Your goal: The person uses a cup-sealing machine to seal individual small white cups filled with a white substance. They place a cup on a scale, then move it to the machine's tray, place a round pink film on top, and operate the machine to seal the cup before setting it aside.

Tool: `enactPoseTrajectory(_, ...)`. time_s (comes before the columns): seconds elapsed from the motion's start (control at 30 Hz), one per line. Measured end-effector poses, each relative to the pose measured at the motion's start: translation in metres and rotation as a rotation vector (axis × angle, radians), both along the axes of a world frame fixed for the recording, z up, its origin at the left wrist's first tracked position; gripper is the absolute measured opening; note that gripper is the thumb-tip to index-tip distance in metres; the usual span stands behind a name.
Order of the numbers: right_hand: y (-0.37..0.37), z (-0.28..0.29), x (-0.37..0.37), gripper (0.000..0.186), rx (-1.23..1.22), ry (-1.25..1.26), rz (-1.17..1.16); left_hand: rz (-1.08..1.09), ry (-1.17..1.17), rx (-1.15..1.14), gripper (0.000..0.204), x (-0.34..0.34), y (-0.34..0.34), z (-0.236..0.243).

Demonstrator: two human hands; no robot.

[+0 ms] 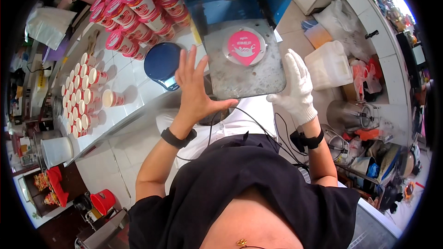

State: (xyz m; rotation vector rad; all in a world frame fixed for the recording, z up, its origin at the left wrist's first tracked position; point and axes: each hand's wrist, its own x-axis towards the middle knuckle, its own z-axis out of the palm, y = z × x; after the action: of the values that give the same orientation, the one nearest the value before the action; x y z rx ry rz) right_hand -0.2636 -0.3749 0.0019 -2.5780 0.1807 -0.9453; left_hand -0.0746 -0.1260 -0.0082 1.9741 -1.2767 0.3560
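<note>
A worn metal plate [249,80] juts toward me from a blue machine [277,0]. Set in it is a round metal holder with a pink and white cup lid [244,47] on top; whether a cup sits beneath is hidden. At the plate's left side my bare left hand [196,85] is raised, fingers spread and thumb stretched toward the plate's front edge. My right hand [297,87], in a white glove, is by the plate's right front corner, fingers stretched out. Both hands hold nothing. Just left of my left hand lies a round dark blue kitchen scale [161,63].
Stacks of sealed pink and white cups [138,11] stand on the white tiled counter [131,71] at the left. Several open paper cups [83,94] are grouped nearer its edge. A white plastic container [328,67] and a metal pot [348,114] are at the right. Black cables [281,131] hang before me.
</note>
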Motion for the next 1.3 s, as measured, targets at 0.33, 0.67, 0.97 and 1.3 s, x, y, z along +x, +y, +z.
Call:
enactPoseTrajectory(0.33,-0.019,-0.014,0.021,0.114,-0.024,-0.103,-0.095,0.047,-0.117,-0.126,0.144,0.017,-0.018,0.001)
enactPoseTrajectory(0.67,-0.035,-0.003,0.095,0.098,0.259,-0.075,-0.148,0.274,-0.224,-0.095,0.149,0.076,-0.056,0.006)
enactPoseTrajectory(0.97,-0.039,0.000,0.124,0.079,0.475,-0.051,-0.178,0.378,-0.214,-0.097,0.151,0.095,-0.074,0.001)
enactPoseTrajectory(1.3,-0.033,0.004,0.125,0.076,0.522,-0.093,-0.204,0.446,-0.186,-0.113,0.139,0.088,-0.081,0.009)
